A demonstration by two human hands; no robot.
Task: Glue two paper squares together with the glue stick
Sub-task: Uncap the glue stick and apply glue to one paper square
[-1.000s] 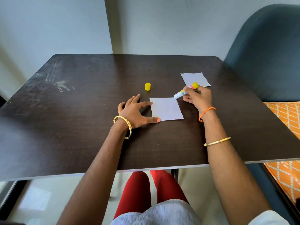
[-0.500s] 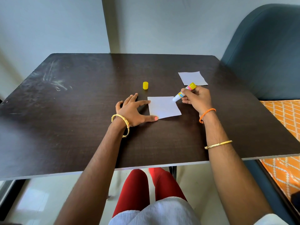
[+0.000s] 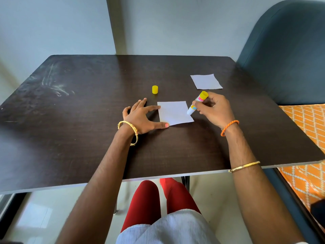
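A white paper square (image 3: 173, 112) lies flat on the dark table in front of me. My left hand (image 3: 140, 118) rests spread on the table at its left edge, index finger and thumb touching the paper's left corners. My right hand (image 3: 215, 110) grips an uncapped glue stick (image 3: 197, 103), white with a yellow end. Its tip points down onto the right edge of that square. A second white paper square (image 3: 206, 81) lies farther back on the right. The yellow cap (image 3: 155, 89) stands upright behind the near square.
The dark wooden table (image 3: 88, 120) has pale smears at its far left. A blue-grey chair back (image 3: 290, 53) stands close at the right. An orange patterned surface (image 3: 307, 131) shows beyond the table's right edge. A wall runs behind the table.
My right hand has brought the glue stick down and left, from beside the paper's far right corner onto its right edge. My left hand stays on the paper's left side.
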